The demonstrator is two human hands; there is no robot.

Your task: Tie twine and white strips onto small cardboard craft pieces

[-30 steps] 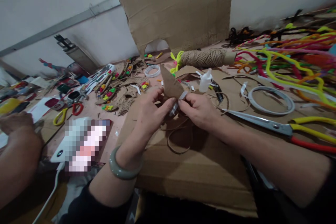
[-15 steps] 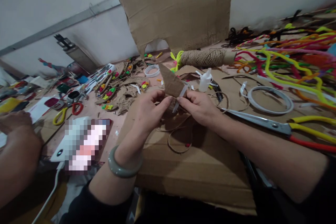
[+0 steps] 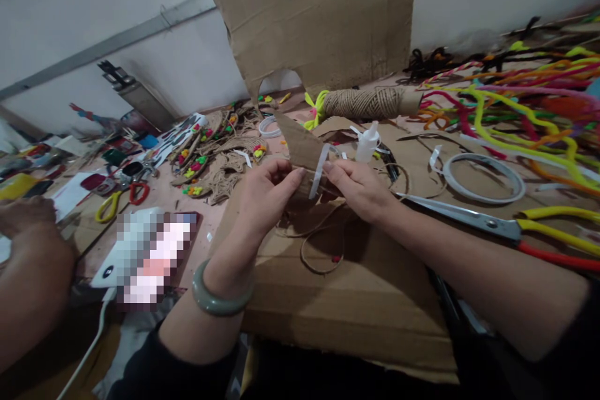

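Between my two hands is a cut cardboard piece (image 3: 302,142) with a pointed upper corner, held above a larger cardboard sheet (image 3: 337,306). My left hand (image 3: 269,197), with a bangle on its wrist, pinches the left lower edge of the piece. A pale strip of tape (image 3: 320,169) lies across its right side. The thumb and fingers of my right hand (image 3: 356,187) close on the piece's right edge, beside the strip. Below hangs a loop of thin twine (image 3: 323,272); where it meets the piece is hidden by my fingers.
Large scissors (image 3: 487,223) lie open at right, near a tape roll (image 3: 485,178). A small white glue bottle (image 3: 368,142) and twine spool (image 3: 363,103) stand behind my hands. Decorated twine pieces (image 3: 220,169) and a blurred-out phone (image 3: 159,256) are left, beside another person's arm (image 3: 35,256).
The cardboard piece has tilted, its pointed corner shifting left. The tape strip now shows more fully, and my right fingers have moved slightly right, off its upper part.
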